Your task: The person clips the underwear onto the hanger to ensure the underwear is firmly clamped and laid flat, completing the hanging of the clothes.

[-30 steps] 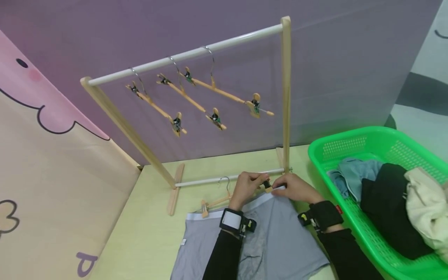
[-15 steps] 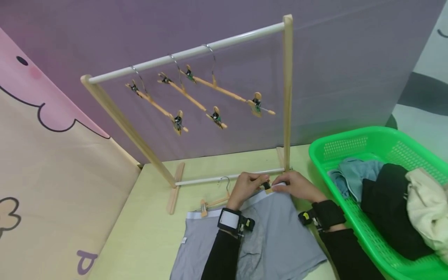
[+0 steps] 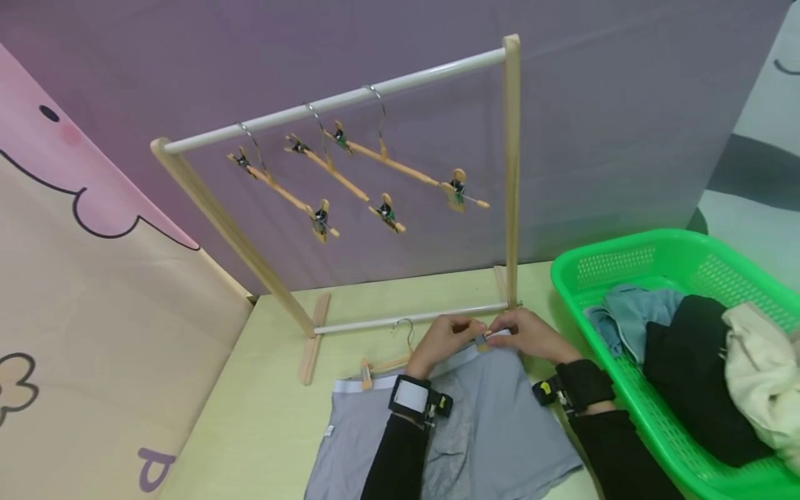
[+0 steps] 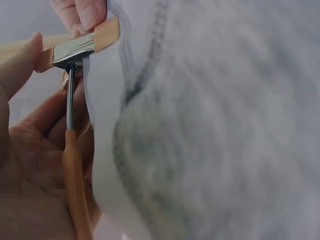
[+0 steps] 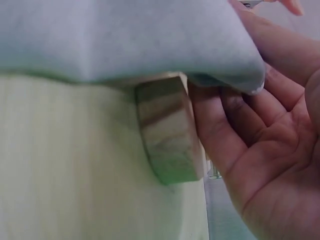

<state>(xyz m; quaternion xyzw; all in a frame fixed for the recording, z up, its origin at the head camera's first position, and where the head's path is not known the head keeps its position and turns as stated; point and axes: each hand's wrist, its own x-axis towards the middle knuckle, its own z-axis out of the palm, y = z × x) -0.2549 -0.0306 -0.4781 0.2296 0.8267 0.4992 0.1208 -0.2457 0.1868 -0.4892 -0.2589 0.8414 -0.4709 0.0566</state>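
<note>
Grey shorts (image 3: 500, 403) with a pale waistband (image 4: 104, 115) lie spread on the tabletop. A wooden clip hanger (image 3: 389, 364) lies along the waistband, its left clip (image 3: 366, 375) over the band. At the right end, my left hand (image 3: 439, 342) pinches the tail of the other clip (image 4: 75, 50) between thumb and fingers. That clip's wooden tip lies over the waistband in the left wrist view. My right hand (image 3: 531, 335) grips the waistband's right corner, thumb above and fingers beneath the cloth (image 5: 150, 40). Part of the hanger bar is hidden behind my left hand.
A drying rack with a white rail (image 3: 337, 101) stands behind, with three clip hangers (image 3: 387, 161) on it. A wooden rack foot (image 5: 167, 130) sits close to my right fingers. On the right, a green basket (image 3: 581, 260) holds blue, black and cream clothes.
My left hand has lowered slightly, and the clip it pinches has tipped, showing its metal face instead of its dark side. My right hand stays at the waistband corner.
</note>
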